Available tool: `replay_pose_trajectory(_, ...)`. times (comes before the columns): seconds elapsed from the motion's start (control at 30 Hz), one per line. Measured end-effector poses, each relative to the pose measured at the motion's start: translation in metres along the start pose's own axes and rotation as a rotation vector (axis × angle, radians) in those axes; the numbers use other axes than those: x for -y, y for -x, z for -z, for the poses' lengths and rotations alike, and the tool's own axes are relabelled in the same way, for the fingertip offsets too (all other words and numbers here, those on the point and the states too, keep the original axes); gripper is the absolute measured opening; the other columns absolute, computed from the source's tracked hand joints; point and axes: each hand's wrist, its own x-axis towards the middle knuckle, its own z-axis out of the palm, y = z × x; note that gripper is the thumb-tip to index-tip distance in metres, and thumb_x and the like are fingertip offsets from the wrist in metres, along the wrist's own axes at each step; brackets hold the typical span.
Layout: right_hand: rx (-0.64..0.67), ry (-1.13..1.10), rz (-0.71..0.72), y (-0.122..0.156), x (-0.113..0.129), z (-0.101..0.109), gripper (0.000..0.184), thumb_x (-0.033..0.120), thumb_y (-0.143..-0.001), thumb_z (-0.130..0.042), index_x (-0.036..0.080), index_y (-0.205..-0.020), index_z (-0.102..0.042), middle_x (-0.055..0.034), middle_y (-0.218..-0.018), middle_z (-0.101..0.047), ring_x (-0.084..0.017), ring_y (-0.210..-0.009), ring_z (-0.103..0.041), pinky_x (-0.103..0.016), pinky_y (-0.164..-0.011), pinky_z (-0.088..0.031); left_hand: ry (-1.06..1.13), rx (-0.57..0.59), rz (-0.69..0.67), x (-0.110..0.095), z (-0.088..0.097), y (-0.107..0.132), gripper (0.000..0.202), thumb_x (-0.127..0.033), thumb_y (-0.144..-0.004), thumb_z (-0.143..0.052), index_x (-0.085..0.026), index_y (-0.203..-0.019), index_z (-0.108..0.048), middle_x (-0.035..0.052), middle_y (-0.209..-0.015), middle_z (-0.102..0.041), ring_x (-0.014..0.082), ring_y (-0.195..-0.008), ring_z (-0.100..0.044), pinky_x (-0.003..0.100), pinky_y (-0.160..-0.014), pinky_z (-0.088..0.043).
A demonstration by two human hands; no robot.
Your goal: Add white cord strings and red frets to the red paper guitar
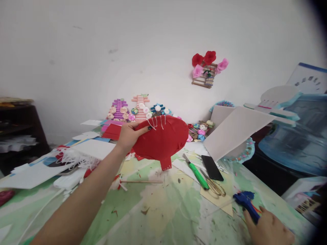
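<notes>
Pinching the red cutout [163, 144] edgewise, left hand [128, 136]; right hand [270, 227] curled round blue glue gun [246, 205]; I'd pinch lightly to avoid creases

One head-worn camera is looking forward and down across the table [158, 214] toward the wall [122, 51], viewing from close at the table's near side. The left grip [127, 136] is showing near mid-frame, the right grip [270, 227] at lower right. A dark border [322, 20] is covering the upper right corner.
</notes>
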Motion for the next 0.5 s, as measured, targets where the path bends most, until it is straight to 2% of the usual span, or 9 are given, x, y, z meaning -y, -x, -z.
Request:
replay_pose_trajectory(0.13,0.185,-0.044,-0.005,-0.001,-0.02,-0.027,0.05,0.042,-0.09,-0.032,0.005,-0.112,-0.058,-0.0231,-0.095,-0.066,-0.033,-0.079,-0.066,-0.043,-0.074,-0.046,-0.087,0.13,0.058,-0.034,0.025,-0.021,0.033,-0.036,-0.056,-0.082,-0.015,-0.08,-0.075,0.0062,-0.069,-0.073,0.0216,-0.059,-0.068,0.029,-0.052,-0.056)
replay_pose_trajectory(0.2,0.236,-0.053,-0.006,-0.002,-0.021,-0.031,0.052,0.044,-0.09,-0.031,0.006,-0.112,-0.058,-0.0236,-0.097,-0.066,-0.034,-0.079,-0.067,-0.044,-0.074,-0.046,-0.17,0.291,0.074,-0.052,0.036,-0.031,0.033,-0.034,-0.056,-0.082,-0.016,-0.083,-0.076,0.0085,-0.075,-0.074,0.0232,-0.064,-0.069,0.031,-0.056,-0.058)
replay_pose_trajectory(0.27,0.233,-0.045,-0.012,-0.002,-0.018,-0.03,0.054,0.046,-0.09,-0.03,0.007,-0.112,-0.059,-0.024,-0.098,-0.065,-0.036,-0.08,-0.066,-0.045,-0.074,-0.047,-0.284,0.46,0.066,-0.064,0.041,-0.039,0.029,-0.032,-0.055,-0.082,-0.016,-0.078,-0.077,0.0084,-0.072,-0.073,0.023,-0.061,-0.069,0.03,-0.053,-0.057)
replay_pose_trajectory(0.37,0.206,-0.038,-0.048,-0.004,-0.01,-0.021,0.057,0.049,-0.089,-0.031,0.005,-0.114,-0.059,-0.0249,-0.091,-0.064,-0.038,-0.078,-0.065,-0.046,-0.071,-0.048,-0.432,0.778,0.125,-0.068,0.031,-0.047,0.017,-0.03,-0.055,-0.081,-0.02,-0.068,-0.076,0.0049,-0.063,-0.071,0.0214,-0.057,-0.067,0.03,-0.052,-0.055)
replay_pose_trajectory(0.43,0.214,-0.067,-0.094,-0.008,-0.006,-0.015,0.062,0.051,-0.088,-0.031,0.003,-0.117,-0.057,-0.026,-0.089,-0.063,-0.039,-0.076,-0.064,-0.046,-0.067,-0.048,-0.441,0.881,0.2,-0.066,0.017,-0.055,0.017,-0.028,-0.05,-0.083,-0.021,-0.064,-0.075,0.0052,-0.063,-0.071,0.0235,-0.057,-0.067,0.032,-0.051,-0.055)
replay_pose_trajectory(0.5,0.245,-0.104,-0.137,-0.014,-0.005,-0.011,0.066,0.054,-0.088,-0.031,0.003,-0.121,-0.055,-0.0275,-0.094,-0.061,-0.039,-0.079,-0.064,-0.045,-0.063,-0.049,-0.432,0.911,0.255,-0.064,0.0,-0.066,0.024,-0.018,-0.04,-0.086,-0.021,-0.061,-0.074,0.0044,-0.061,-0.07,0.0253,-0.055,-0.067,0.035,-0.05,-0.055)
